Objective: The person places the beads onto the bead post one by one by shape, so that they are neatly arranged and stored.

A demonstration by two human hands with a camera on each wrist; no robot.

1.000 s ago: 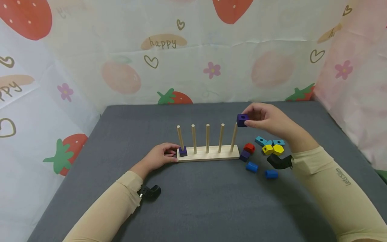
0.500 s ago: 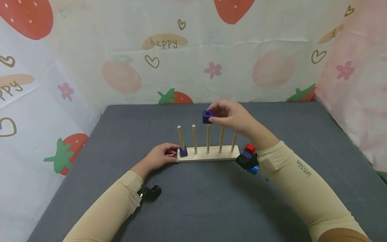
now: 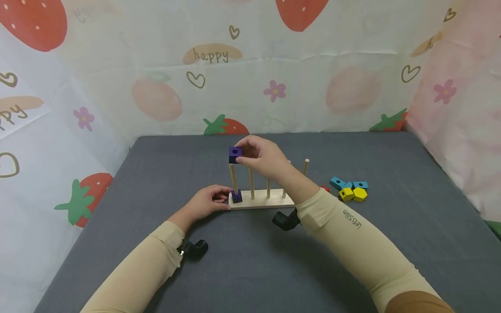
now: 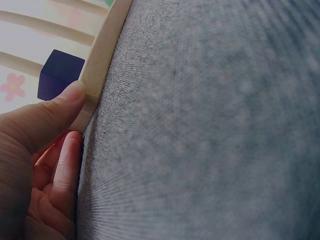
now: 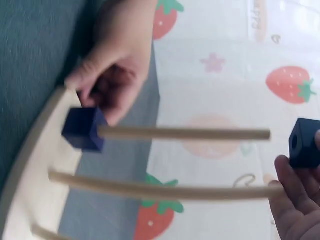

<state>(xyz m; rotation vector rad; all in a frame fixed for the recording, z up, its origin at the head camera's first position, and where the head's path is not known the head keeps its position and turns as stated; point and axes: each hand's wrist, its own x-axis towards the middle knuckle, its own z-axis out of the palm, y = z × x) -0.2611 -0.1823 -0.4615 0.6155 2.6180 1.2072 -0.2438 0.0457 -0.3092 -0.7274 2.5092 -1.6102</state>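
Observation:
My right hand [image 3: 263, 157] pinches a purple cube block [image 3: 235, 154] with a hole through it, above the leftmost peg [image 3: 233, 178] of a wooden peg board. In the right wrist view a small gap shows between the held block [image 5: 304, 144] and that peg's tip. Another purple block [image 3: 236, 196] sits at the foot of the same peg. My left hand [image 3: 204, 202] holds the left end of the board's base [image 3: 260, 201]; in the left wrist view the thumb [image 4: 72, 95] presses its front edge. The right forearm hides part of the board's right end.
To the right on the grey cloth [image 3: 235, 269] lie yellow blocks [image 3: 360, 194] and light blue blocks [image 3: 360, 184]. A red block [image 3: 325, 188] shows only partly behind the right sleeve. A patterned curtain [image 3: 297, 113] stands behind the table.
My right hand has carried the purple block leftward across the pegs, from above the right end to above the leftmost peg. The left hand and the board have stayed in place.

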